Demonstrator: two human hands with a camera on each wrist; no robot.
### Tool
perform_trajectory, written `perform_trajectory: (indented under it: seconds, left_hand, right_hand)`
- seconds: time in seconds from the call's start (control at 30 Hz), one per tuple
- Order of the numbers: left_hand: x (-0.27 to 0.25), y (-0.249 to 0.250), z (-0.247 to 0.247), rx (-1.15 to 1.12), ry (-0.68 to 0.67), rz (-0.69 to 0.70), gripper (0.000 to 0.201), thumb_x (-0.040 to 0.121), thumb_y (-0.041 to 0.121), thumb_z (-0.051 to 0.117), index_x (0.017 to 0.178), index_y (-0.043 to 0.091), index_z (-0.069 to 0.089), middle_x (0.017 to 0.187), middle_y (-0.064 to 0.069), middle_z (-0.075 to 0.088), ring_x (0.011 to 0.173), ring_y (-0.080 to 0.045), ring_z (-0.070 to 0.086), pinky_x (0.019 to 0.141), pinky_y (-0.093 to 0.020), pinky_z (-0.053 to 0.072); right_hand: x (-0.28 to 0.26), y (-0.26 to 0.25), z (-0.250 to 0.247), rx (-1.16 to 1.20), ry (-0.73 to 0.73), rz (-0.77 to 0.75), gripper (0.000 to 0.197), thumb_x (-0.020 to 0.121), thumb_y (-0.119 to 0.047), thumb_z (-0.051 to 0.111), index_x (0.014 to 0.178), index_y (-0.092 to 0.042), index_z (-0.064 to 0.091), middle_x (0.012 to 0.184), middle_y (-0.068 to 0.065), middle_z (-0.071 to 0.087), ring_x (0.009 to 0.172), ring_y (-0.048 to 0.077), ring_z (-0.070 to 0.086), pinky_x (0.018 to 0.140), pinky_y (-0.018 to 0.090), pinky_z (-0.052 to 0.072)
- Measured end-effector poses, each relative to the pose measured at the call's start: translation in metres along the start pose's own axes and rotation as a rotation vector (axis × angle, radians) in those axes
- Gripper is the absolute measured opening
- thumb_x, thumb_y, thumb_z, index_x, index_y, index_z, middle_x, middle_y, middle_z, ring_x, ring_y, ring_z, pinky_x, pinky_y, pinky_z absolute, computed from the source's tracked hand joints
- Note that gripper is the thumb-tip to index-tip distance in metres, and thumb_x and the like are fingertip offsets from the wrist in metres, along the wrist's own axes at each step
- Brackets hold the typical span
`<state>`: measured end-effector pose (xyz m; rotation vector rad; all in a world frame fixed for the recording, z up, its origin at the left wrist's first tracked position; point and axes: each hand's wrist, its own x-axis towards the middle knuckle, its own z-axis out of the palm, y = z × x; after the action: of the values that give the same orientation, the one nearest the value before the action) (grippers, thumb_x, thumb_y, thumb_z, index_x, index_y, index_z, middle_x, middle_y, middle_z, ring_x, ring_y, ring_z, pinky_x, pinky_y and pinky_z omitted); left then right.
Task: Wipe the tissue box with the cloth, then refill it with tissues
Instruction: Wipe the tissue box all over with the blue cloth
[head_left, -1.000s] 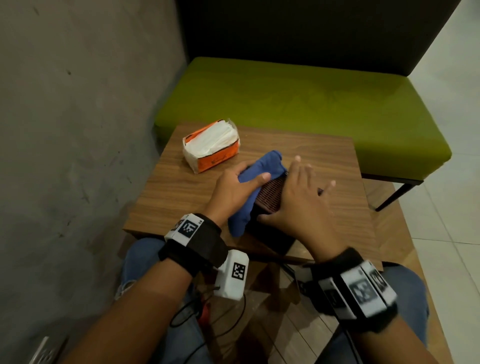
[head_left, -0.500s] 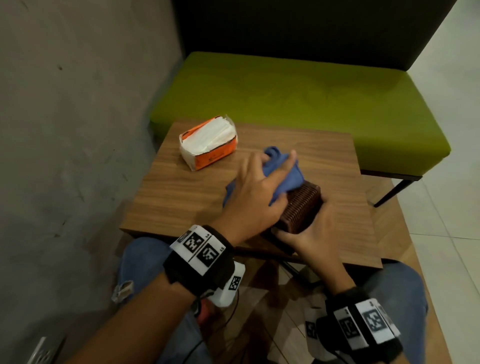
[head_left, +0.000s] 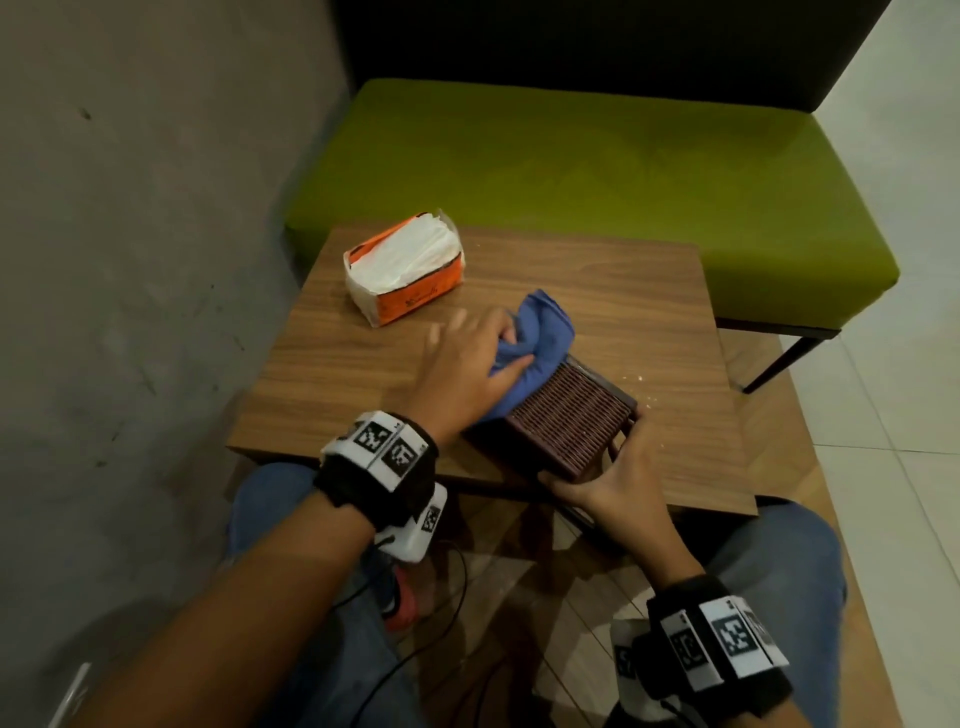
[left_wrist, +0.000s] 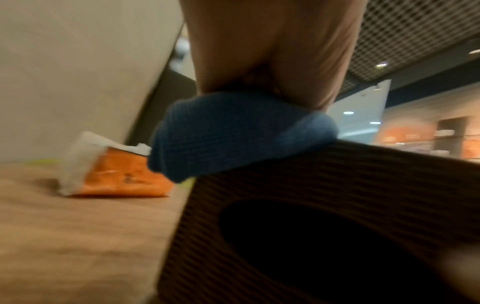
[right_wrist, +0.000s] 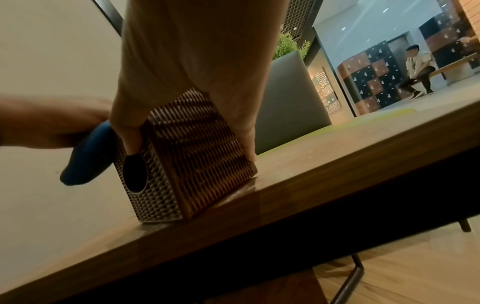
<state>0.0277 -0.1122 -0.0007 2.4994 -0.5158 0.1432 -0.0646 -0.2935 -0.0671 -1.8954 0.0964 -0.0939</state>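
Note:
A dark brown woven tissue box (head_left: 569, 418) stands on its side near the front edge of the wooden table (head_left: 639, 291), its oval opening (right_wrist: 135, 173) facing left. My right hand (head_left: 602, 480) grips the box's near end, thumb on one side and fingers on the other (right_wrist: 187, 131). My left hand (head_left: 470, 366) holds a bunched blue cloth (head_left: 540, 340) against the box's far left edge (left_wrist: 239, 133). An orange pack of white tissues (head_left: 405, 267) lies at the table's back left.
A green bench (head_left: 597, 171) with a dark backrest runs behind the table. A grey wall (head_left: 140, 208) is close on the left. Small white crumbs (head_left: 641, 387) dot the table right of the box. My knees sit under the front edge.
The left hand has slid with the cloth from the top of the box toward its far left end. The right hand keeps hold of the near end, and more of the woven side shows.

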Motion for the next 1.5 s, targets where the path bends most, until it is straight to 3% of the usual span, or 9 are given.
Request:
perform_trajectory:
  seconds: [0.13,0.4,0.63,0.77,0.93,1.07,1.2,1.37,1.5]
  left_hand:
    - [-0.02,0.031,0.016,0.183,-0.156,0.228,0.022,0.089,0.047,0.049,0.089,0.027,0.039,0.09,0.012,0.042,0.088,-0.011,0.036,0.083,-0.036,0.029]
    - [0.011,-0.02,0.004,0.409,0.07,-0.074,0.063,0.082,0.068,0.02,0.105,0.017,0.048,0.104,-0.011,0.05,0.096,-0.03,0.046,0.072,-0.039,0.029]
    - [-0.027,0.003,0.015,0.333,-0.22,0.289,0.055,0.095,0.057,0.019,0.146,0.043,0.003,0.156,0.016,0.009,0.144,-0.012,0.005,0.105,-0.054,0.02]
    - [-0.012,-0.012,0.009,0.259,-0.19,-0.013,0.051,0.097,0.051,0.019,0.146,0.041,0.011,0.156,0.014,0.012,0.143,-0.014,0.012,0.106,-0.053,0.023]
    - [-0.059,0.003,0.014,0.17,-0.078,0.213,0.036,0.094,0.049,0.03,0.129,0.047,0.04,0.146,0.006,0.03,0.132,-0.015,0.024,0.103,-0.046,0.018]
    - [-0.043,-0.017,0.01,-0.232,0.1,-0.191,0.027,0.088,0.042,0.053,0.111,0.028,0.057,0.119,-0.003,0.037,0.111,-0.013,0.038,0.095,-0.025,0.032]
    - [-0.042,-0.024,-0.013,-0.635,0.26,-0.328,0.016,0.084,0.027,0.064,0.086,0.028,0.048,0.088,0.003,0.052,0.083,0.0,0.052,0.078,-0.016,0.043]
    - [-0.011,-0.064,-0.051,-0.768,0.625,-1.181,0.033,0.096,0.009,0.04,0.1,0.022,0.07,0.091,0.005,0.068,0.08,-0.003,0.061,0.075,-0.018,0.048]
    - [-0.007,-0.006,-0.061,-0.731,0.207,-0.256,0.049,0.08,-0.016,0.048,0.118,0.014,0.056,0.084,0.004,0.048,0.067,0.005,0.048,0.067,-0.006,0.039]
  right_hand:
    - [-0.004,0.004,-0.004,-0.007,-0.037,0.006,0.101,0.055,-0.013,0.091,0.132,-0.021,0.026,0.12,-0.027,0.036,0.107,-0.03,0.037,0.085,-0.006,0.033]
    - [0.0,0.005,-0.003,0.016,-0.024,0.005,0.112,0.05,-0.01,0.093,0.135,-0.014,0.021,0.125,-0.011,0.038,0.11,-0.013,0.043,0.085,-0.005,0.033]
    - [-0.004,0.005,-0.005,-0.002,-0.017,-0.056,0.106,0.05,-0.008,0.093,0.131,-0.017,0.023,0.122,-0.022,0.035,0.111,-0.027,0.037,0.088,-0.003,0.033]
    - [-0.004,0.003,-0.003,-0.01,-0.003,-0.027,0.108,0.049,-0.013,0.094,0.131,-0.017,0.024,0.122,-0.017,0.037,0.11,-0.029,0.035,0.089,-0.005,0.031]
    - [-0.007,0.0,-0.01,0.041,-0.01,-0.008,0.106,0.053,-0.004,0.091,0.133,-0.016,0.024,0.119,-0.023,0.038,0.105,-0.031,0.04,0.082,-0.004,0.037]
    - [-0.007,-0.012,-0.009,-0.033,0.039,-0.056,0.11,0.053,-0.024,0.092,0.137,-0.026,0.02,0.126,-0.021,0.037,0.117,-0.023,0.036,0.094,0.01,0.037]
    - [-0.001,-0.026,-0.018,-0.21,0.097,-0.345,0.099,0.064,-0.037,0.082,0.141,-0.011,0.026,0.145,0.004,0.031,0.14,0.018,0.031,0.117,0.048,0.026]
    - [-0.01,-0.018,-0.034,-0.447,-0.002,-0.472,0.088,0.071,-0.021,0.083,0.14,-0.019,0.029,0.154,0.018,0.019,0.147,0.041,0.006,0.118,0.057,0.012]
    - [-0.015,-0.016,-0.033,-0.594,-0.109,-0.584,0.096,0.071,-0.009,0.084,0.143,-0.028,0.023,0.157,0.015,0.012,0.147,0.041,0.001,0.111,0.065,0.022]
